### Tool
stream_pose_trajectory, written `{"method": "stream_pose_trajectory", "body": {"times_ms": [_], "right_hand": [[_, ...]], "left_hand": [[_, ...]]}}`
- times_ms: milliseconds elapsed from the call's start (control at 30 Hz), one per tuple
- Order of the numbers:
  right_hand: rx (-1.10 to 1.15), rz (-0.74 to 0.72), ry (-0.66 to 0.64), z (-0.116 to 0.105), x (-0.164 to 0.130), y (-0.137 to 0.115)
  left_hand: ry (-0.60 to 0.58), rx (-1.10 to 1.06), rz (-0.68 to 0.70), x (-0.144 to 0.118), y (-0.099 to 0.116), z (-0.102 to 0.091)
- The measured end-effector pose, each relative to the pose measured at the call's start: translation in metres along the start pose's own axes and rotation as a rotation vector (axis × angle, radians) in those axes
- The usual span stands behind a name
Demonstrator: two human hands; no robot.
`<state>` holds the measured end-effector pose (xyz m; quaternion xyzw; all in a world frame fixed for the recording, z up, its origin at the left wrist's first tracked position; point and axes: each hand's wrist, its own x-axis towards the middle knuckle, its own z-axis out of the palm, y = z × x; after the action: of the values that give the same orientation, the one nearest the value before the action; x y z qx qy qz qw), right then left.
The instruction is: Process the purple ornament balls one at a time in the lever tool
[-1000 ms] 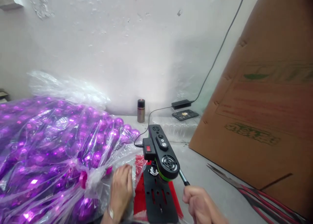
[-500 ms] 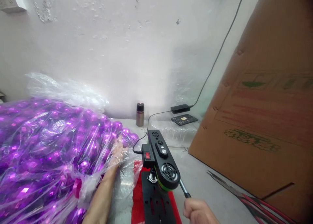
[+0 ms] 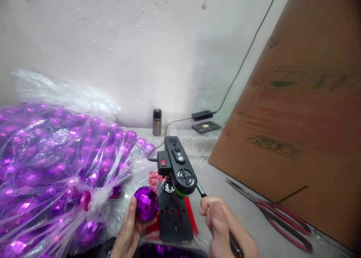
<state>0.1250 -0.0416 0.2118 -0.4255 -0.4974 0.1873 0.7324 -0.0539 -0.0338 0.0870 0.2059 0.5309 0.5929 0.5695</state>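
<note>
since the left hand [image 3: 128, 231] cups a faceted purple ball [image 3: 146, 203] right against the left edge of the black press [image 3: 175, 190], it looks staged for the press plate. right hand [image 3: 222, 228] is closed around the press lever [image 3: 200, 190], whose long axis runs from the press head down-right toward the person; the ball is round, no readable heading. bag of purple balls [image 3: 56, 168] sits left of the press, red-handled scissors [image 3: 270, 215] right of it.

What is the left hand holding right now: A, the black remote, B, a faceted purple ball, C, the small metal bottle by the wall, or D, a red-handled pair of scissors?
B: the left hand cups a faceted purple ball just left of the black machine, while the scissors lie untouched on the table to the right.
</note>
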Motion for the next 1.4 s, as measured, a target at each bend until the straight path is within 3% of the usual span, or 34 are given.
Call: {"method": "stream_pose_trajectory", "body": {"times_ms": [67, 200, 333, 533, 733, 1000, 1100, 1300, 1400], "right_hand": [[-0.028, -0.032, -0.059, -0.004, 0.005, 0.003], [-0.063, -0.157, -0.162, -0.007, 0.019, -0.001], [-0.095, -0.179, -0.185, -0.007, 0.026, -0.006], [-0.066, -0.202, -0.211, -0.009, 0.024, -0.004], [-0.079, -0.205, -0.241, -0.013, 0.021, -0.003], [-0.076, -0.189, -0.243, -0.012, 0.018, -0.003], [-0.047, -0.127, -0.168, -0.007, 0.013, -0.005], [0.001, -0.035, -0.101, 0.001, 0.005, -0.012], [0.008, -0.014, -0.092, 0.002, 0.005, -0.013]], "left_hand": [[0.023, -0.049, 0.017, -0.008, -0.015, -0.002], [0.064, 0.152, 0.191, -0.005, -0.038, 0.001], [0.032, 0.262, 0.306, 0.006, -0.051, 0.012], [0.003, 0.450, 0.386, 0.014, -0.056, 0.029], [-0.031, 0.584, 0.449, 0.015, -0.056, 0.029], [-0.012, 0.685, 0.635, 0.014, -0.060, 0.036], [-0.028, 0.655, 0.611, 0.015, -0.058, 0.035], [-0.042, 0.449, 0.301, 0.020, -0.049, 0.014], [-0.045, 0.340, 0.258, 0.026, -0.051, 0.002]]}}
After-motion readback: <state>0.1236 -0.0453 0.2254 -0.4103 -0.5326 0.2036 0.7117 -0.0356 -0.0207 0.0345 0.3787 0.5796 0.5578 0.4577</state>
